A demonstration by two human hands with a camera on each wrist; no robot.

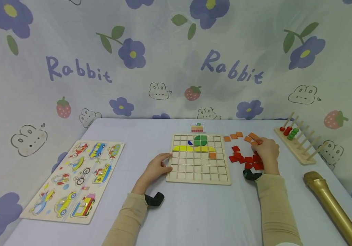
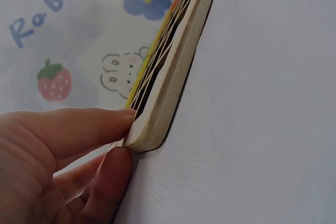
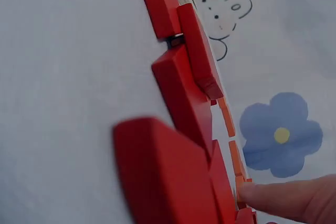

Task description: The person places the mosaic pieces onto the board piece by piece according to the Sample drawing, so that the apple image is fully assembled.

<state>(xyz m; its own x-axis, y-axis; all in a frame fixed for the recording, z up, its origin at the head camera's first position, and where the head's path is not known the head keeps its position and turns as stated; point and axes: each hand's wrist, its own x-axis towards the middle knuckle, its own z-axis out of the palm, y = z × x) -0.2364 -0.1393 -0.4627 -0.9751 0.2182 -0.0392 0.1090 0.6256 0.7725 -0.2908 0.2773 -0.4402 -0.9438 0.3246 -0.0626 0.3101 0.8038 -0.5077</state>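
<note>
Centrally, one square wooden grid board (image 1: 198, 168), flat on a white-covered table (image 1: 200, 212). Set in it: green pieces (image 1: 200, 140), one blue piece (image 1: 189, 142), a row of yellow pieces (image 1: 189, 148), one orange square (image 1: 212, 155) just below the yellow at the right.

Left hand (image 1: 156, 167): at the board's left edge; index finger and thumb set apart, tips touching the rim.

Right hand (image 1: 266, 149): over the loose orange tiles (image 1: 248, 139), right of the board; a fingertip touches one; whether it is pinched cannot be told.

Red tiles (image 1: 248, 159): loose cluster, nearer side of the orange ones.

Pattern card (image 1: 198, 127): behind the board.

Outlying: vehicle peg puzzle (image 1: 84, 189), far left; wooden bead rack (image 1: 301, 150) with red and green beads, right; gold microphone (image 1: 332, 205), near right; floral "Rabbit" backdrop (image 1: 163, 44), rear. One black wrist device (image 1: 155, 199) at each cuff.
</note>
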